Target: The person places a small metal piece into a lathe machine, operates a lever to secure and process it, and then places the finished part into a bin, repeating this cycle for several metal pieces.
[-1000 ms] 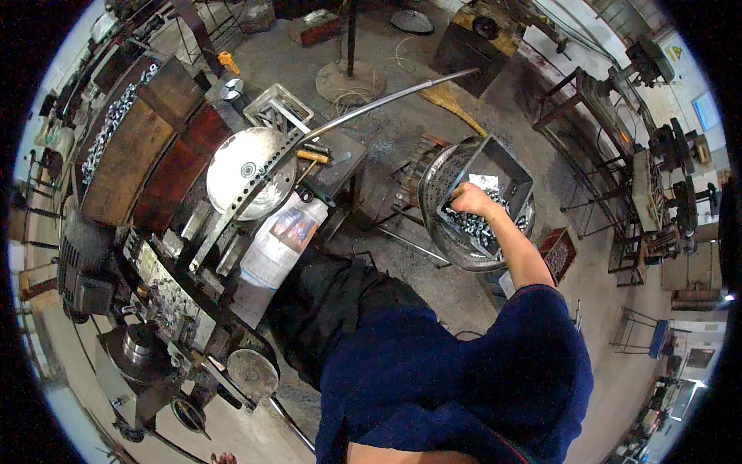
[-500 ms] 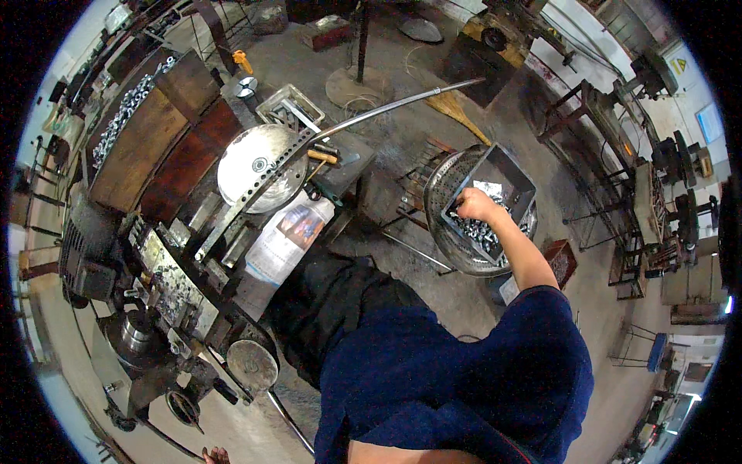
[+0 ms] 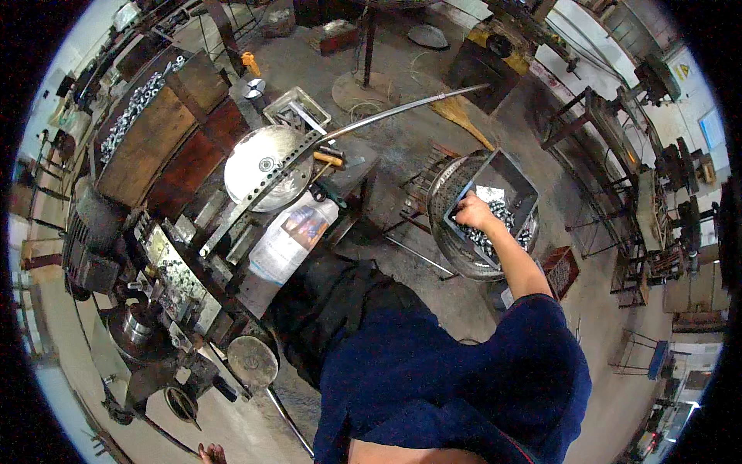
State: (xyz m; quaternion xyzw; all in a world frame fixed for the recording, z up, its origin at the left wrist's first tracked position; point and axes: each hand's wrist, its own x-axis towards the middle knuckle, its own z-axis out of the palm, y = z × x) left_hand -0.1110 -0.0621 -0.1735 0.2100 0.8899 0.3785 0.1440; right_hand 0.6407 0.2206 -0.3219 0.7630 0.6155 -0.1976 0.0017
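My right hand (image 3: 473,212) is inside a grey plastic crate (image 3: 523,179), at its left side. Its fingers are curled closed, and whatever they hold is hidden. Small shiny metal parts (image 3: 502,224) are heaped in the crate beside the hand, along with a white sheet of paper (image 3: 491,195). The crate sits tilted in a round perforated metal basin (image 3: 440,185). My left hand (image 3: 211,454) shows only in part at the bottom edge, near a machine's hand lever (image 3: 174,445); its fingers are apart and nothing shows in them.
At left stands a machine with a metal-strewn bed (image 3: 182,278), a round white disc (image 3: 259,166) and a long bar (image 3: 386,112) reaching out rightward. A printed bag (image 3: 290,240) lies by my legs. A broom (image 3: 460,120) lies beyond the basin; a red-brown bin (image 3: 560,267) stands right.
My right hand has shifted slightly down within the crate, its fingers still curled. The whole view has moved a little. My left hand stays at the bottom edge.
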